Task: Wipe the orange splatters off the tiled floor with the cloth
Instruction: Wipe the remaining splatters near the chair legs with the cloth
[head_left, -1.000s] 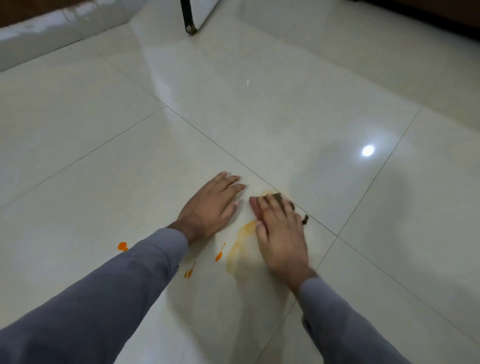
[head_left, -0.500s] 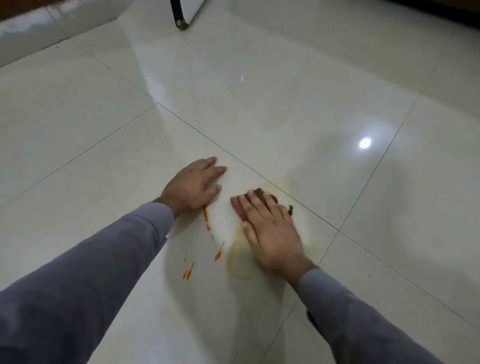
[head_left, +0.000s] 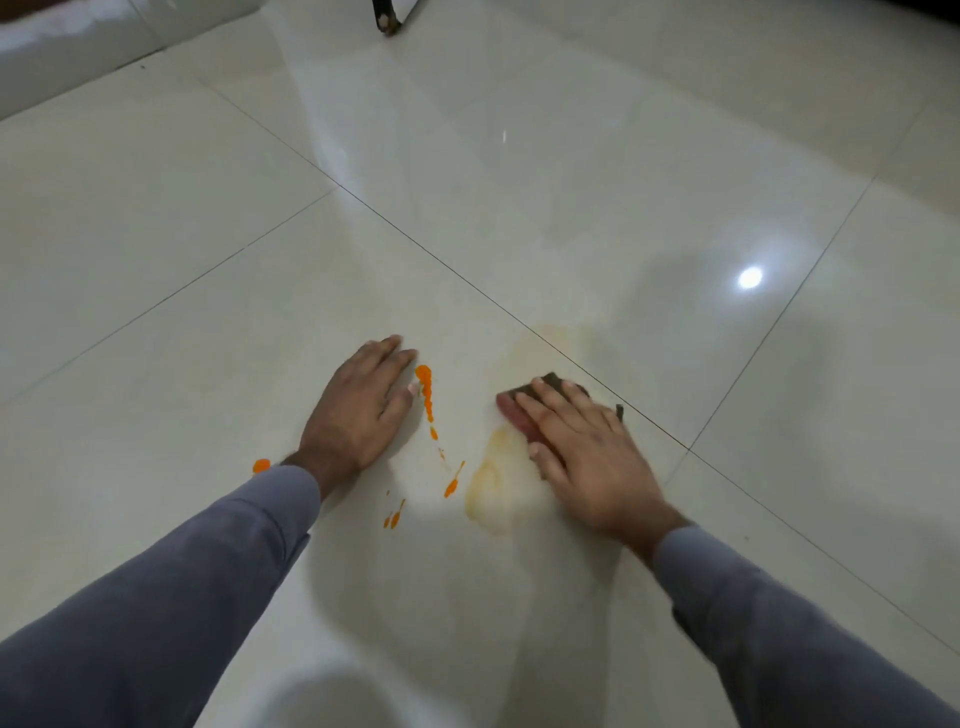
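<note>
1. Glossy cream ceramic tiled floor (head_left: 519, 171), crossed by thin dark grout lines, with a bright round lamp reflection (head_left: 750, 277) at right.
2. Pressed flat on that floor at centre left: the left hand (head_left: 358, 410), palm down, fingers straight and together, holding nothing, grey long sleeve (head_left: 171, 597) trailing toward the lower left corner.
3. Just beside the left fingertips: a bright orange string of wet splatters (head_left: 426, 389), running down the tile in a broken line toward the camera.
4. Further orange drops below: one long streak (head_left: 453, 483) between the two hands, a small pair (head_left: 393, 518) nearer the camera, and a single blob (head_left: 261, 465) touching the left cuff's outer edge.
5. Spread over a small dark brownish-red folded cloth (head_left: 519, 415) at centre right: the right hand (head_left: 587, 452), fingers extended and laid flat on top, pressing the cloth to the tile rather than curling round it.
6. Cloth edges visible past the fingertips and on the thumb side; a dark corner (head_left: 619, 410) poking out on the far side, close to a grout line.
7. Beside and below the cloth: a pale yellow-orange smeared film (head_left: 498, 488) on the tile, with a fainter tinted patch (head_left: 550, 343) beyond the fingertips.
8. At top edge, well apart from both hands: a dark furniture leg (head_left: 382, 18) on the floor.
</note>
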